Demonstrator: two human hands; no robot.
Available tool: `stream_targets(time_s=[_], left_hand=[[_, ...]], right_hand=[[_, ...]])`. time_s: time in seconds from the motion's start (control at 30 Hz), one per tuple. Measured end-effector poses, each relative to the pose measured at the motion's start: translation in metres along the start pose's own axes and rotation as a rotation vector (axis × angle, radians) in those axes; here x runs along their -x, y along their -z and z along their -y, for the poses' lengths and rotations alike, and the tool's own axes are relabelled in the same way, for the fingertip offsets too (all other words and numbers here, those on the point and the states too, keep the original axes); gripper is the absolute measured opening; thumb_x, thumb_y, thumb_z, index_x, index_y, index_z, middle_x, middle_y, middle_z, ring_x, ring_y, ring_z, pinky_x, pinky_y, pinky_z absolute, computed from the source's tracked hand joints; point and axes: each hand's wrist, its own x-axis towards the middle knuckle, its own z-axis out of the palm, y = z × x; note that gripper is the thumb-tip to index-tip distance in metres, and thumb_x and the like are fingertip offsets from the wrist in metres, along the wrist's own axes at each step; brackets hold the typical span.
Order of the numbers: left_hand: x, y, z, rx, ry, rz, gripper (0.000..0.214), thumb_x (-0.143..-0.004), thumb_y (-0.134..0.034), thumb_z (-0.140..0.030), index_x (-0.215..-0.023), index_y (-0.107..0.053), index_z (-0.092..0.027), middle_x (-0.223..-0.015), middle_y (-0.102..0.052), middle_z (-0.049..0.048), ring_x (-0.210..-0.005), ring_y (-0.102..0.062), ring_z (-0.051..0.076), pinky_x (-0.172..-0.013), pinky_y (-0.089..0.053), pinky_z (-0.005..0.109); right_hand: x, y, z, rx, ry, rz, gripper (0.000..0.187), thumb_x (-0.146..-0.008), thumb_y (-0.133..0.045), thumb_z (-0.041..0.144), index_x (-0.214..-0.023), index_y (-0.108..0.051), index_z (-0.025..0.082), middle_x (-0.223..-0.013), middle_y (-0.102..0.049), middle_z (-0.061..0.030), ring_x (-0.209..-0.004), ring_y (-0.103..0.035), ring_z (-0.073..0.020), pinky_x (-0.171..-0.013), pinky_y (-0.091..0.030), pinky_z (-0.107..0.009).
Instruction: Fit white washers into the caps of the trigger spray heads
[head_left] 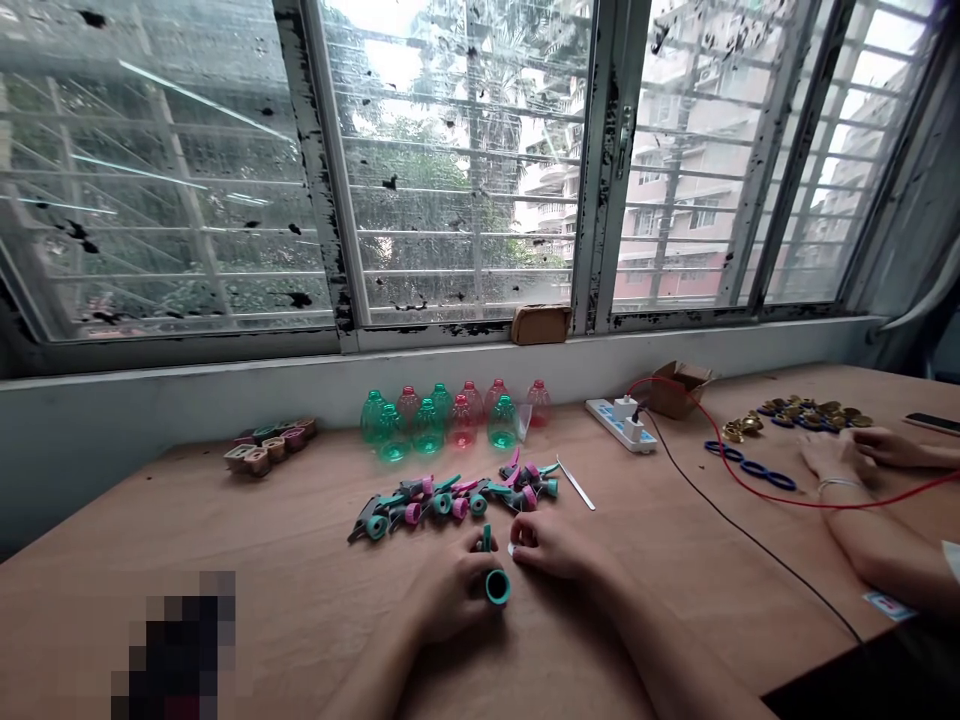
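Observation:
My left hand (454, 585) is closed round a teal spray-nozzle head (495, 578), its round collar facing me. My right hand (551, 545) sits just to the right of it, fingers curled and pinched on a tiny pale piece I cannot make out. Beyond both hands lies a pile of teal and pink spray-nozzle heads (457, 495) on the wooden table (300, 560). Several small teal and pink bottles (450, 415) stand in a row against the wall under the window.
A thin metal tool (576, 483) lies right of the pile. Small caps (268, 445) sit far left. A white power strip (622, 422) with red and black cables and a cardboard box (679, 388) are to the right. Another person's hands (847, 455) handle blue rings and gold parts (806, 413).

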Motion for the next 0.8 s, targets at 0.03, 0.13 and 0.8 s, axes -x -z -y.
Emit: stream_targets(time_s=[0.03, 0.13, 0.8], left_hand=[[0.0001, 0.0001, 0.0000, 0.002, 0.004, 0.002, 0.016, -0.071, -0.065, -0.025, -0.086, -0.067, -0.021, -0.112, -0.054, 0.0059, -0.087, -0.057, 0.017, -0.078, -0.047, 0.025], [0.0004, 0.0007, -0.0005, 0.008, 0.008, 0.005, 0.016, -0.071, -0.065, -0.024, -0.086, -0.067, -0.021, -0.112, -0.054, 0.0051, -0.088, -0.057, 0.017, -0.079, -0.047, 0.025], [0.0004, -0.0044, 0.0033, -0.004, -0.052, -0.023, 0.016, -0.074, -0.061, -0.022, -0.089, -0.067, -0.021, -0.108, -0.054, 0.0056, -0.088, -0.057, 0.016, -0.078, -0.046, 0.025]], right_hand=[[0.0001, 0.0001, -0.0006, -0.003, 0.009, 0.014, 0.016, -0.078, -0.063, 0.028, -0.091, -0.065, 0.019, -0.082, -0.066, -0.0021, -0.074, -0.056, -0.0142, -0.058, -0.034, -0.022], [0.0001, 0.0000, -0.0027, -0.014, 0.023, 0.036, 0.016, -0.078, -0.062, 0.027, -0.092, -0.065, 0.019, -0.083, -0.066, -0.0016, -0.072, -0.056, -0.0136, -0.058, -0.035, -0.021], [0.0033, 0.0050, -0.0040, -0.065, 0.018, 0.122, 0.017, -0.072, -0.065, 0.022, -0.088, -0.064, 0.018, -0.081, -0.063, -0.0003, -0.070, -0.053, -0.0122, -0.057, -0.035, -0.020]])
